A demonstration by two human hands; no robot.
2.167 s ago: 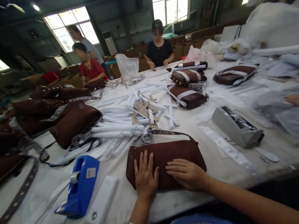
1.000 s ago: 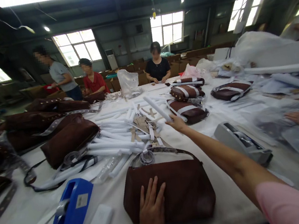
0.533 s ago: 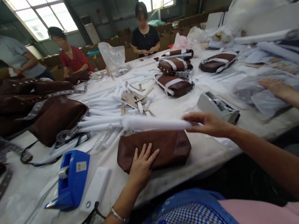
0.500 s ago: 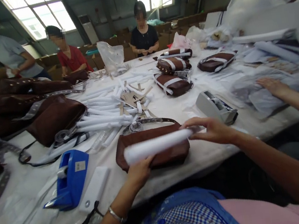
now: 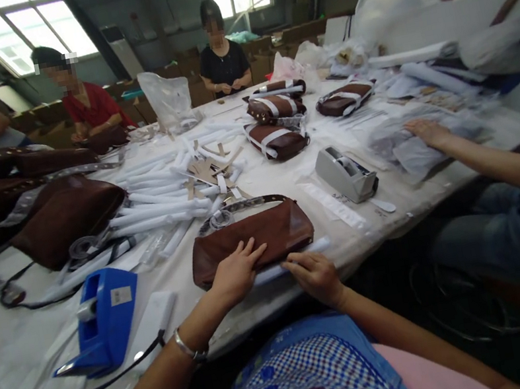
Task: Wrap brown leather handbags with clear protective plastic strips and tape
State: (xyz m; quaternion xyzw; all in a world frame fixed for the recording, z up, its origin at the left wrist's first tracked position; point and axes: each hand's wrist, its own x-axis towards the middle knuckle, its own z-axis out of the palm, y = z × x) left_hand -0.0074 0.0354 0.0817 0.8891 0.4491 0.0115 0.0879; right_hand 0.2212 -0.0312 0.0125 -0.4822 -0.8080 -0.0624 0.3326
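Note:
A brown leather handbag (image 5: 267, 233) lies flat near the table's front edge, its studded strap curled behind it. My left hand (image 5: 236, 272) rests open on the bag's lower left part, fingers spread. A white paper roll (image 5: 301, 254) lies along the bag's front edge, partly under it. My right hand (image 5: 315, 275) has its fingers curled on that roll, just in front of the bag.
A blue tape dispenser (image 5: 98, 320) stands at the left, a grey one (image 5: 347, 172) at the right. Several white paper rolls (image 5: 155, 199) and brown bags (image 5: 60, 216) fill the table (image 5: 24, 343). A neighbour's hand (image 5: 427, 131) presses plastic bags. Other people sit at the far end.
My right hand brought the white roll from above the bag down to its front edge. My left hand let go of the roll's end and settled on the bag.

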